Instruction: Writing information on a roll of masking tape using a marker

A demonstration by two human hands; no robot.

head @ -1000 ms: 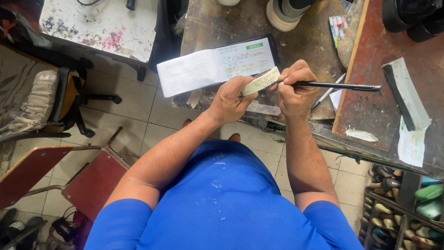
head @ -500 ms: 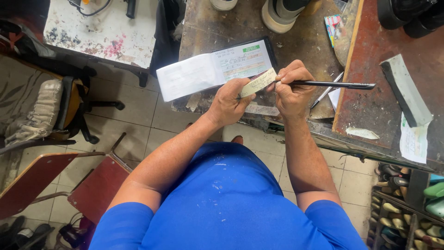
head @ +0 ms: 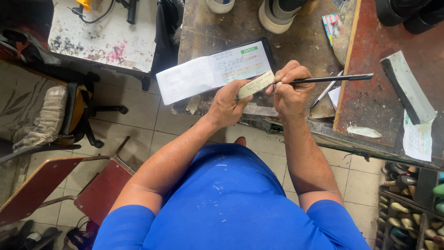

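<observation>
My left hand (head: pixel 229 103) pinches a small cream paper slip (head: pixel 256 84) with handwriting on it, held up in front of my chest. My right hand (head: pixel 290 90) grips a long thin black tool (head: pixel 330 78) that sticks out to the right, its near end against the slip. Behind both hands an open receipt booklet (head: pixel 210 71) lies on the worn wooden workbench (head: pixel 222 32), its white left page hanging over the bench edge.
A pen (head: pixel 325 90) and paper scraps lie right of my hands. A reddish board (head: pixel 370 92) carries a grey block (head: pixel 407 88) and a paper slip. Cups stand at the bench's back. A paint-stained table (head: pixel 106 37) and chairs are on the left, shoes at lower right.
Both hands and the slip stay together; the view has shifted slightly, with hands and booklet a little lower in the frame. The black tool is still held against the slip.
</observation>
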